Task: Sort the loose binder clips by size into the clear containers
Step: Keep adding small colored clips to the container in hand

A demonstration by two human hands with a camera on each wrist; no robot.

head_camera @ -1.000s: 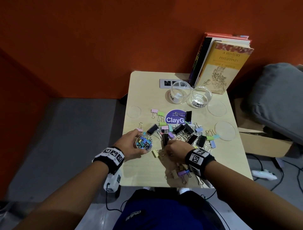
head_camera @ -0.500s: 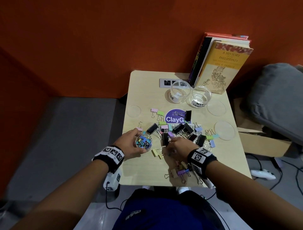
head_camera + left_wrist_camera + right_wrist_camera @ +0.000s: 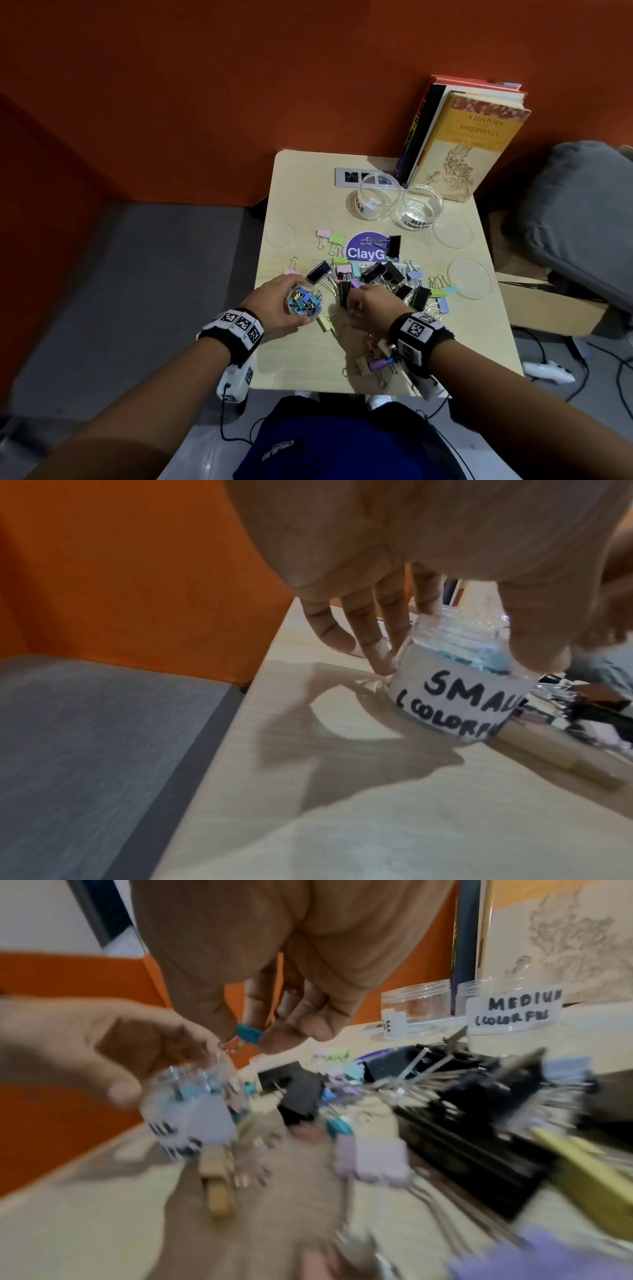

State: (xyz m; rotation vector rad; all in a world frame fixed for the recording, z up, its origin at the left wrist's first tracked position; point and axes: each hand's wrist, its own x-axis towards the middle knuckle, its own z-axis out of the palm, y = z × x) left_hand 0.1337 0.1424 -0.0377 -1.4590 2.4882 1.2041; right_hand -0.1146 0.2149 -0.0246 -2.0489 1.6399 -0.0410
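My left hand (image 3: 284, 298) grips a small clear jar (image 3: 305, 301) at the table's left side. It holds several small coloured clips, and its label (image 3: 455, 696) reads SMALL COLORFUL. My right hand (image 3: 356, 303) is just right of that jar and pinches a small teal binder clip (image 3: 249, 1036) between thumb and fingers, lifted off the table. Loose clips (image 3: 376, 274), pastel ones and larger black ones, lie in a heap beyond both hands. Two clear jars stand at the back, one with a partly hidden label (image 3: 373, 200) and one marked MEDIUM (image 3: 423, 209); no clips show in either.
Three clear lids (image 3: 281, 234) (image 3: 452, 230) (image 3: 469, 278) lie flat on the small wooden table (image 3: 291, 359). Books (image 3: 469, 144) lean on the orange wall at the back right. A few clips (image 3: 370, 365) lie near the front edge. A cardboard box (image 3: 548, 308) sits to the right.
My right hand has shifted slightly forward and left, toward the small jar. My left hand has stayed on the jar.
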